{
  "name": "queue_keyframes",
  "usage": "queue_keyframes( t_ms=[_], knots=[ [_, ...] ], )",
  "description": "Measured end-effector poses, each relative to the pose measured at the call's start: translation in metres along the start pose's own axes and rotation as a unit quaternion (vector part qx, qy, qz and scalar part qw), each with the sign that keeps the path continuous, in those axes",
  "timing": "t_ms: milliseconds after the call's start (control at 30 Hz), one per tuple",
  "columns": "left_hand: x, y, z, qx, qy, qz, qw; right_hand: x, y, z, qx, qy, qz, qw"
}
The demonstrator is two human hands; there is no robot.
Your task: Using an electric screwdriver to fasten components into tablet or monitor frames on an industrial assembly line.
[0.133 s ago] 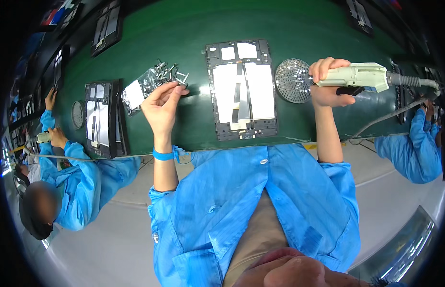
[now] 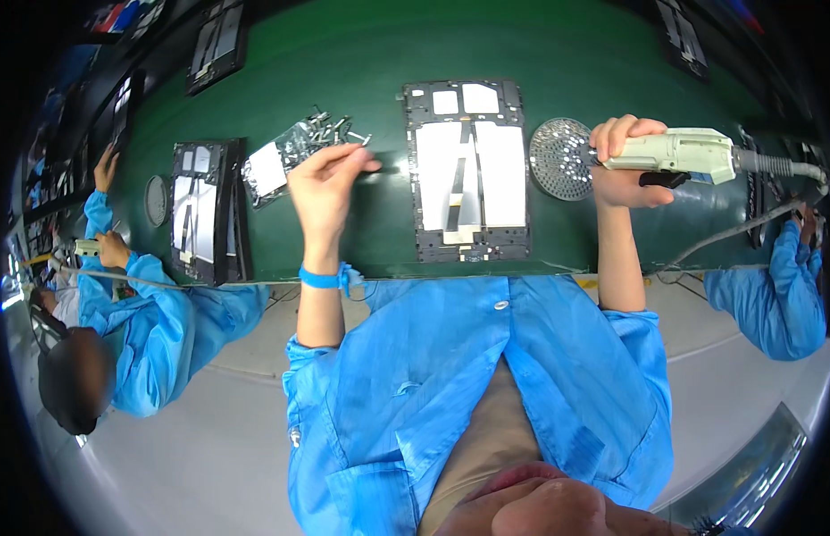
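I have the right hand (image 2: 618, 186) wrapped around a pale-green power driver (image 2: 678, 152), its fingers curled over the front of the body and its nose pointing left at the right part of a round dish (image 2: 558, 165). That low, sideways hold probably suits reaching the dish while keeping the cable (image 2: 794, 170) clear on the right.

The open device (image 2: 468, 174) lies flat in the middle of the desk (image 2: 370, 54), between the two hands, white panels facing up; I take that place as easy for either hand to reach. The left hand (image 2: 324, 189) hangs at the near right edge of a clear bag (image 2: 294, 143), thumb and fingertips drawn close together, but I cannot tell whether they pinch anything.

For containers: the bag has a white label, and short silvery metal parts (image 2: 330, 129) gather loosely at its far right end. The dish is dotted all over and glints on the right, too fine for me to tell holes from small pieces. Left of the bag sits a stack of similar devices (image 2: 200, 214), with a second round dish (image 2: 156, 201) beside it.
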State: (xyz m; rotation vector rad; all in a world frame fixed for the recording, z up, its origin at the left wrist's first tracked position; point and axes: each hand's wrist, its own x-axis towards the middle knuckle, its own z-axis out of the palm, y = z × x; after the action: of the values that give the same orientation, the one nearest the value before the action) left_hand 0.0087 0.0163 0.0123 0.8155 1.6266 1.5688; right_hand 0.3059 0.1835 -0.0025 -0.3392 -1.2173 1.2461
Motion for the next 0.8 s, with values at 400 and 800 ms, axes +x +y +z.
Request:
queue_keyframes(
  t_ms=[400, 800],
  knots=[
    [0.094, -0.027, 0.051, 0.185, 0.011, 0.019, 0.983, -0.001, 0.001, 0.01, 0.012, -0.01, 0.01, 1.0],
    [0.105, -0.021, 0.051, 0.225, -0.047, -0.006, 0.973, 0.006, 0.005, 0.018, 0.008, -0.014, 0.022, 1.0]
  ],
)
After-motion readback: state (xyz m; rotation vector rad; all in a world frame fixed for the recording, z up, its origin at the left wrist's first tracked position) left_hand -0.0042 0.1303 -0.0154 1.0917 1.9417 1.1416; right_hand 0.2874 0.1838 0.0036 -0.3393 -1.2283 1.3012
